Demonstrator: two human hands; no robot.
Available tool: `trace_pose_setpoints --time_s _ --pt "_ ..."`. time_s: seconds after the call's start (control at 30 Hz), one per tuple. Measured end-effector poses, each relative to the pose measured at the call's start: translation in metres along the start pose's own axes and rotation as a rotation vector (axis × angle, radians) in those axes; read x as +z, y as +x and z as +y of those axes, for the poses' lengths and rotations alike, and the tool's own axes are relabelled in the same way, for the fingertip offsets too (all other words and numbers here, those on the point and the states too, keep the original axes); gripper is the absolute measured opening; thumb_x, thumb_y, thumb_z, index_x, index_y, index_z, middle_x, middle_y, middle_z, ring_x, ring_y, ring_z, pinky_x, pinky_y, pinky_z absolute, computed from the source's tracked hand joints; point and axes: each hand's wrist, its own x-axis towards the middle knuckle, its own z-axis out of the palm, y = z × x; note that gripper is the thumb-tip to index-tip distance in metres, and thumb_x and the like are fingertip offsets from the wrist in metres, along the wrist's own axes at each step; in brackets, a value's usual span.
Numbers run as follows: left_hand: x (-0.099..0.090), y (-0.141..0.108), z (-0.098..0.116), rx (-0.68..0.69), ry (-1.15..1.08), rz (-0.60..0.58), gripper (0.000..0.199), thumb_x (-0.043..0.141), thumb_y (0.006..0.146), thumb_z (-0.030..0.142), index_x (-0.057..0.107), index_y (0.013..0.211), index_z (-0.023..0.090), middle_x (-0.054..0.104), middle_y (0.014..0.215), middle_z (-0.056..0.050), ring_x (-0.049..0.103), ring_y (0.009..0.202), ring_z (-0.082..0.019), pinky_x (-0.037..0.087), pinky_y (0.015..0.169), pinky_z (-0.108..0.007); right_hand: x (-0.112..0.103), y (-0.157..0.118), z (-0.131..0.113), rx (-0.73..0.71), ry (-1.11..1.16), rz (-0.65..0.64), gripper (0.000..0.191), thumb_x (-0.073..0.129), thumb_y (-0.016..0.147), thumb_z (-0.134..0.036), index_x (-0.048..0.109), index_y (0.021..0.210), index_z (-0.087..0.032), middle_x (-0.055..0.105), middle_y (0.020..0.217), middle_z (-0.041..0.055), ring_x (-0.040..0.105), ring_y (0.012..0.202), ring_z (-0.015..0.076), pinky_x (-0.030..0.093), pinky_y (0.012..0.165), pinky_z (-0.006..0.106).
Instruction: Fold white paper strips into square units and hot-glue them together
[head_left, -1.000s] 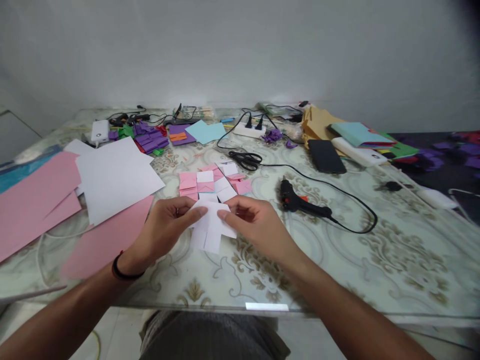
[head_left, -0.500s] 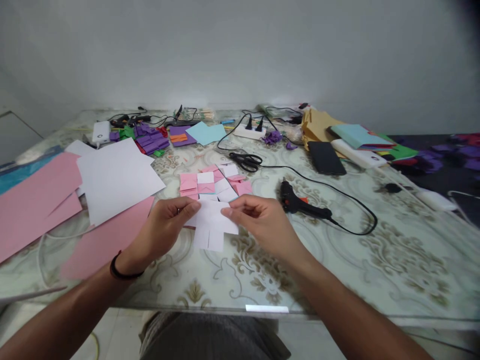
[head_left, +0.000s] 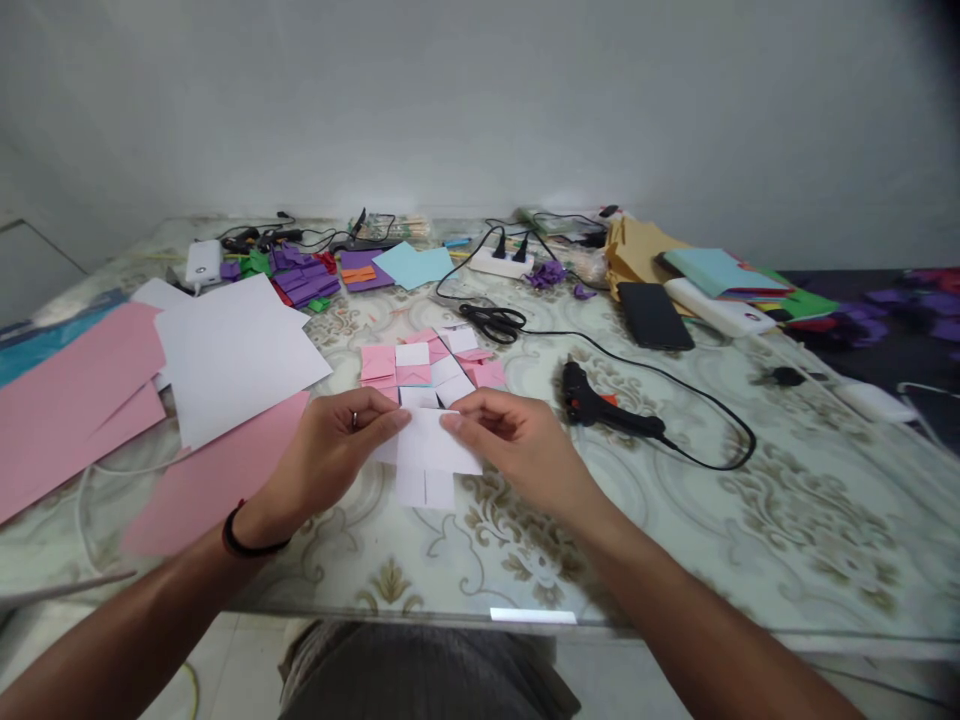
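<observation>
A small white paper, with folded flaps and a slit in its lower part, is held above the table between my two hands. My left hand pinches its upper left edge between thumb and fingers. At the upper right edge, my right hand grips it the same way. Just behind the white paper lie folded pink and white pieces, partly covered by it and by my fingers.
Large white sheets and pink sheets lie left. Right of my hands is a black glue gun with a looping cable. Scissors, a power strip, a black phone and purple folded pieces sit farther back.
The white paper has shifted slightly right and toward me. My left thumb has slid a little right along its upper edge. Both hands keep hold.
</observation>
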Motion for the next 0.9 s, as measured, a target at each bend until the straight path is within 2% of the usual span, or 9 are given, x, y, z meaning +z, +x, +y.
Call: trace_pose_setpoints --time_s 0.23,0.3,0.33,0.4,0.43,0.57,0.7,0.8,0.9 --pt "0.003 0.002 0.002 -0.012 -0.037 -0.003 0.028 0.074 0.090 0.038 0.071 0.074 0.016 0.062 0.064 0.002 0.049 0.058 -0.009 0.035 0.051 -0.019 0.000 -0.001 0.002 0.008 -0.010 -0.005 0.026 0.074 0.090 -0.043 0.073 0.085 -0.017 0.061 0.065 -0.0019 0.047 0.055 0.0091 0.032 0.048 0.022" --pt "0.003 0.002 0.001 -0.048 -0.090 0.024 0.024 0.076 0.089 0.039 0.072 0.081 0.017 0.063 0.064 0.002 0.047 0.055 -0.008 0.034 0.050 -0.019 -0.001 -0.001 0.001 -0.026 0.012 -0.048 0.028 0.078 0.087 -0.039 0.072 0.108 -0.021 0.070 0.083 0.0008 0.059 0.066 0.0119 0.043 0.055 0.022" --pt "0.002 0.002 -0.001 -0.066 -0.129 0.043 0.021 0.077 0.089 0.039 0.073 0.089 0.018 0.062 0.063 0.004 0.045 0.052 -0.007 0.033 0.048 -0.019 -0.002 -0.002 -0.001 -0.060 0.012 -0.080 0.041 0.081 0.084 -0.035 0.068 0.121 -0.024 0.073 0.101 0.0034 0.066 0.080 0.0145 0.050 0.064 0.024" --pt "0.002 0.002 -0.004 -0.086 -0.201 0.067 0.023 0.076 0.090 0.038 0.072 0.105 0.022 0.055 0.056 0.008 0.036 0.045 -0.006 0.027 0.044 -0.018 -0.003 -0.003 -0.004 -0.146 -0.052 -0.141 0.061 0.085 0.080 -0.029 0.061 0.136 -0.031 0.066 0.136 0.0063 0.067 0.112 0.0201 0.056 0.087 0.031" --pt "0.002 0.002 -0.006 -0.083 -0.228 0.064 0.025 0.075 0.091 0.039 0.071 0.110 0.023 0.052 0.054 0.008 0.034 0.044 -0.006 0.025 0.043 -0.019 -0.004 -0.003 -0.005 -0.184 -0.106 -0.159 0.059 0.085 0.081 -0.027 0.063 0.135 -0.032 0.062 0.143 0.0062 0.063 0.121 0.0218 0.055 0.094 0.033" --pt "0.003 0.003 -0.009 -0.060 -0.326 0.018 0.024 0.073 0.092 0.043 0.075 0.100 0.020 0.061 0.066 0.003 0.049 0.053 -0.009 0.034 0.046 -0.018 -0.005 -0.003 -0.007 -0.254 -0.206 -0.124 0.030 0.076 0.085 -0.020 0.076 0.114 -0.028 0.073 0.127 0.0054 0.066 0.119 0.0232 0.053 0.090 0.033" --pt "0.003 0.001 -0.004 -0.062 -0.484 -0.089 0.037 0.066 0.095 0.055 0.076 0.106 0.020 0.074 0.094 -0.005 0.069 0.081 -0.019 0.059 0.072 -0.028 -0.007 -0.002 -0.006 -0.188 -0.149 -0.026 0.017 0.071 0.090 -0.026 0.079 0.104 -0.024 0.079 0.105 0.0041 0.071 0.092 0.0197 0.052 0.077 0.031" --pt "0.000 -0.002 0.001 -0.022 -0.541 -0.267 0.045 0.064 0.095 0.058 0.073 0.118 0.021 0.075 0.112 -0.011 0.074 0.099 -0.027 0.061 0.093 -0.044 -0.006 -0.002 -0.008 -0.086 -0.087 -0.003 0.020 0.070 0.093 -0.038 0.080 0.102 -0.023 0.079 0.094 0.0034 0.067 0.076 0.0167 0.049 0.066 0.029" --pt "-0.002 -0.003 0.002 0.004 -0.527 -0.354 0.039 0.071 0.093 0.050 0.072 0.121 0.023 0.074 0.118 -0.011 0.073 0.108 -0.028 0.058 0.101 -0.046 -0.006 -0.004 -0.012 -0.056 -0.017 -0.013 0.021 0.073 0.092 -0.040 0.080 0.101 -0.023 0.078 0.092 0.0030 0.066 0.072 0.0159 0.048 0.062 0.028"
